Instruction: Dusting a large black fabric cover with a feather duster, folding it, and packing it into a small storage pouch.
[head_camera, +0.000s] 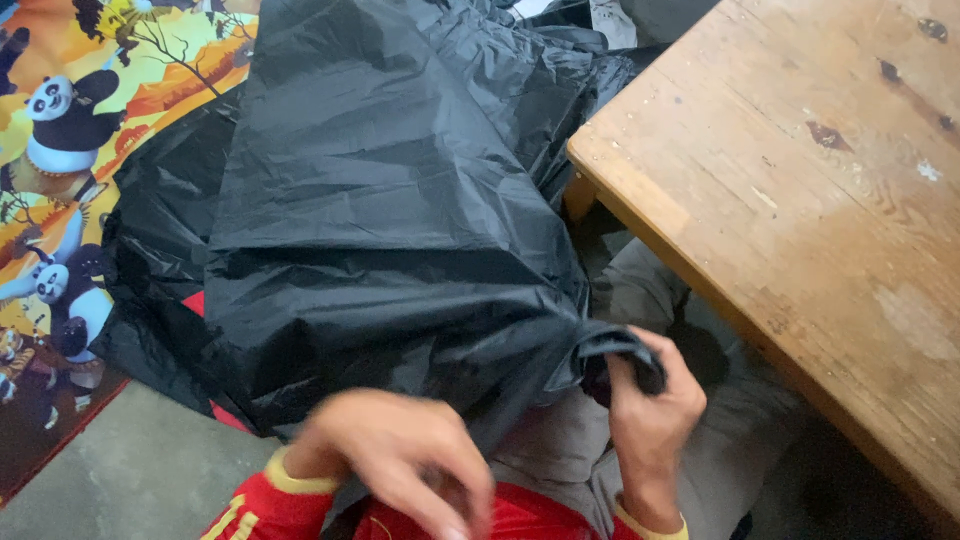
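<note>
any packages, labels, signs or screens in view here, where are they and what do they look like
No labels, signs or screens show.
black plastic bag: the one package-like thing, large and crinkled, centre of view; right hand grips a bunched corner, left hand at its lower edge.
printed mat: left, on the floor, orange with cartoon pandas.
wooden table: right, bare.

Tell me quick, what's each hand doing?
Left hand: blurred, at the black plastic bag's lower edge; grip cannot be told.
Right hand: closed on the bag's bunched edge.
</note>
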